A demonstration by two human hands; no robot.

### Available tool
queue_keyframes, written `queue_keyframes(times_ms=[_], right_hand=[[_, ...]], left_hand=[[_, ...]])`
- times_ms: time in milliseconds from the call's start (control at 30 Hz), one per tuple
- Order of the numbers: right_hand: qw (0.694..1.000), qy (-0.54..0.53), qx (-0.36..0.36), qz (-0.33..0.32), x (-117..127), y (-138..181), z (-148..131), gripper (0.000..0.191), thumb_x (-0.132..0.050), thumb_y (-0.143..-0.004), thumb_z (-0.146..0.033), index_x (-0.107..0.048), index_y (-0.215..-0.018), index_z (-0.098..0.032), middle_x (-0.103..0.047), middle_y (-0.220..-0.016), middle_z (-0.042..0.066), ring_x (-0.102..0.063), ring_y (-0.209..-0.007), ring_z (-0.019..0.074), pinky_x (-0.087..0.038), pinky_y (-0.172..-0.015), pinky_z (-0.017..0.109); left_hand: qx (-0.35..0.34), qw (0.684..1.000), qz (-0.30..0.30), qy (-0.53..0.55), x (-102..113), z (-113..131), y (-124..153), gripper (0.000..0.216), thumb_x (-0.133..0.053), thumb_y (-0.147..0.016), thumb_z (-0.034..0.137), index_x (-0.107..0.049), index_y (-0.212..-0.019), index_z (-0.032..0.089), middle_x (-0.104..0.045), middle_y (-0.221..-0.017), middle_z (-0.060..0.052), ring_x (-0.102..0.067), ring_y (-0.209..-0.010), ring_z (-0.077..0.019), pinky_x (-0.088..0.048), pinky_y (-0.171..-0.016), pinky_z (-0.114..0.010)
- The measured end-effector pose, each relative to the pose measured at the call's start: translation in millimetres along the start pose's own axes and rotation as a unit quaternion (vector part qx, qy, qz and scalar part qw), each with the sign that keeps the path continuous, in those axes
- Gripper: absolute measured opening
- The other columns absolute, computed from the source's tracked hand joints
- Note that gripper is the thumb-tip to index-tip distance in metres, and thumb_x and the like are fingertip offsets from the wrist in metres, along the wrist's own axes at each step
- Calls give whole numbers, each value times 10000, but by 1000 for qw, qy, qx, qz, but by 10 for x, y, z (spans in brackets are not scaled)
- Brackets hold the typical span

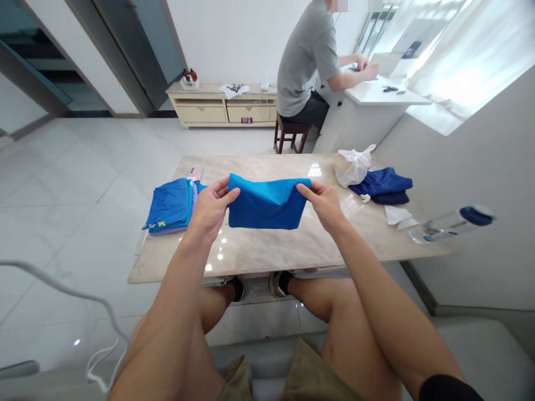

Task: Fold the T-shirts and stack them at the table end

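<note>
A folded piece of bright blue fabric (267, 206) is stretched between my hands above the marble-look table. My left hand (214, 205) pinches its upper left corner, thumb in front. At the upper right corner, my right hand (322, 199) grips it the same way. The cloth hangs as a flat rectangle with a slight sag along its top edge. Whether it is a garment I cannot tell. Left of my left hand lies a stack of folded blue and purple clothes (169, 203), with a small yellow and white print near its lower edge.
On the table's (251, 256) right side are a white plastic bag (354, 166), dark blue cloth (384, 185), white paper (398, 216) and a clear water bottle (451, 224). A pink phone (195, 172) lies behind the stack. Beyond, a person (307, 61) sits at a white desk (376, 94).
</note>
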State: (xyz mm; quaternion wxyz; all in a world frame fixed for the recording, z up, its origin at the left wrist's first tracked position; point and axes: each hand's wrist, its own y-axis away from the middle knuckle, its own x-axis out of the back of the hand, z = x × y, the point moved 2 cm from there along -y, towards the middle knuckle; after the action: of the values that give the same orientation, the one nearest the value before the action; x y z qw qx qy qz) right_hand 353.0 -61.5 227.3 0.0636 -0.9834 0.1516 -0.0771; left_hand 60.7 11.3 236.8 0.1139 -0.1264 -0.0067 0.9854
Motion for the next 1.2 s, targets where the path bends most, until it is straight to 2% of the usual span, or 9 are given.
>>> queue_keyframes(times_ms=[233, 433, 633, 700, 833, 900, 1000, 1067, 1200], right_hand=[[996, 22, 46, 67, -74, 25, -168, 491, -851, -846, -675, -852, -1014, -213, -824, -987, 38, -753, -968, 252, -629, -873, 360], [988, 73, 91, 106, -201, 7, -219, 415, -843, -867, -620, -854, -953, -214, -809, -925, 44, -741, -881, 249, -629, -850, 386], [964, 133, 188, 130, -287, 37, -305, 335, -829, -892, -573, -853, -896, -239, -789, -1246, 85, -732, -1165, 291, -606, -1042, 424], [973, 126, 166, 102, -301, 54, -298, 358, -817, -905, -587, -856, -909, -231, -821, -1140, 86, -762, -1090, 294, -617, -1039, 446], [991, 107, 65, 52, -319, 85, -254, 480, -842, -850, -680, -854, -912, -204, -791, -795, 59, -751, -734, 259, -669, -691, 395], [993, 111, 27, 27, -332, 77, -201, 524, -853, -826, -711, -845, -899, -192, -780, -771, 61, -740, -698, 251, -646, -584, 358], [990, 131, -42, -12, -371, 16, 21, 513, -849, -848, -686, -816, -877, -175, -790, -810, 76, -760, -757, 252, -642, -575, 322], [977, 179, -106, -48, -408, -37, 276, 421, -819, -917, -586, -798, -917, -166, -811, -886, 85, -778, -826, 242, -651, -639, 297], [890, 390, -197, -131, -449, -76, 821, 234, -802, -942, -314, -768, -1102, -146, -830, -1094, 112, -790, -988, 227, -625, -785, 262]], left_hand=[[-67, 993, 102, 1, 306, 3, 22, 550, -956, -729, 263, -685, -1206, 228, -753, -981, -7, -750, -983, -180, -595, -973, -325], [-122, 984, 121, -48, 388, 83, 73, 466, -875, -767, 251, -674, -1186, 226, -697, -916, 11, -705, -907, -152, -558, -921, -280], [-173, 972, 117, -104, 448, 199, 90, 320, -794, -823, 235, -671, -1118, 223, -704, -1007, -28, -709, -1022, -184, -550, -995, -300], [-166, 975, 99, -107, 485, 217, 101, 293, -792, -840, 244, -662, -1102, 229, -707, -996, -24, -715, -958, -180, -571, -943, -304], [-131, 973, 108, -159, 608, 178, 139, 259, -799, -844, 281, -691, -1074, 228, -706, -989, -22, -678, -816, -159, -554, -767, -269], [-93, 973, 112, -180, 680, 89, 123, 278, -811, -839, 311, -709, -1082, 220, -723, -1028, -36, -670, -803, -161, -538, -730, -270], [-12, 968, 108, -225, 769, -136, 28, 311, -796, -864, 316, -716, -1140, 195, -750, -1051, -66, -702, -852, -193, -553, -734, -286], [53, 930, 82, -353, 808, -311, -45, 326, -720, -927, 267, -687, -1238, 174, -765, -1093, -92, -739, -956, -216, -580, -792, -295], [129, 775, 5, -619, 867, -580, -42, 413, -664, -924, 121, -644, -1334, 168, -742, -1314, -166, -720, -1233, -287, -570, -991, -373]])
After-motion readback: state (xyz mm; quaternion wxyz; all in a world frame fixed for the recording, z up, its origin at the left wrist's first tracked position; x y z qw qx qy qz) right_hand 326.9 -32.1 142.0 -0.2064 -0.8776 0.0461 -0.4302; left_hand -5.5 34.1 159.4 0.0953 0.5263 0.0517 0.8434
